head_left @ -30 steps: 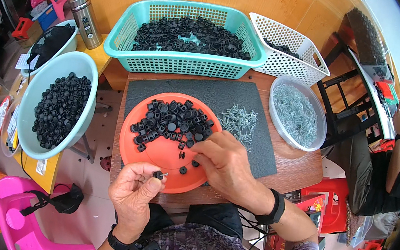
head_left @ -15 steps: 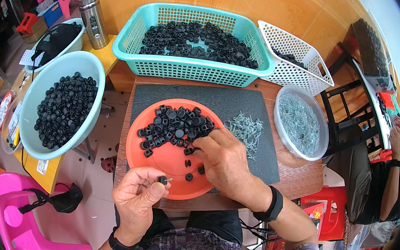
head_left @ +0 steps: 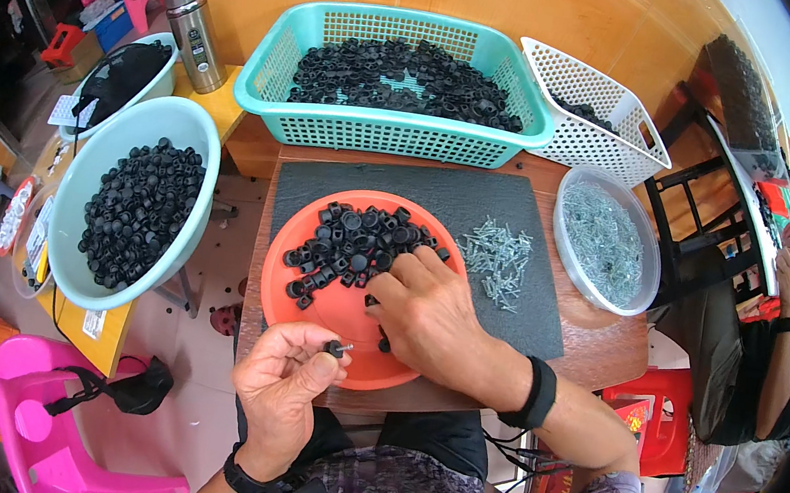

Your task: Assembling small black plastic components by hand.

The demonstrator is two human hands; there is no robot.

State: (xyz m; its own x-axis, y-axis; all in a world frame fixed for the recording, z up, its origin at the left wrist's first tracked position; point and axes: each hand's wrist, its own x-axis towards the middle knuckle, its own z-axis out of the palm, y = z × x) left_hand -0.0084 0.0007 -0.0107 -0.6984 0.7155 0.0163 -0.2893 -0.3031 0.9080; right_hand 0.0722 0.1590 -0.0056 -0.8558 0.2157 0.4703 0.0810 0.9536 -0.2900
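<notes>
Between the thumb and fingers of my left hand (head_left: 282, 386) is a small black plastic cap (head_left: 334, 348), with a metal screw poking out of it toward the right. It is held just over the near left rim of a round orange tray (head_left: 292, 305). My right hand (head_left: 439, 327) reaches into the tray, knuckles up, its fingers curled down among loose black pieces. What those fingertips pinch is hidden under the hand. A heap of black plastic caps (head_left: 345, 250) fills the far part of the tray. Silver screws (head_left: 496, 260) lie piled on the dark mat (head_left: 531, 314) to its right.
Behind the mat stand a turquoise basket (head_left: 399, 137) and a white basket (head_left: 577, 151), both holding black parts. A clear tub of screws (head_left: 605, 239) is at right, a pale blue basin (head_left: 211, 163) of caps at left. Another person's arm (head_left: 787, 298) shows far right.
My right hand has come slightly nearer and left, covering loose black pieces seen before. The left hand still holds the cap with its screw. The whole view has shifted a little.
</notes>
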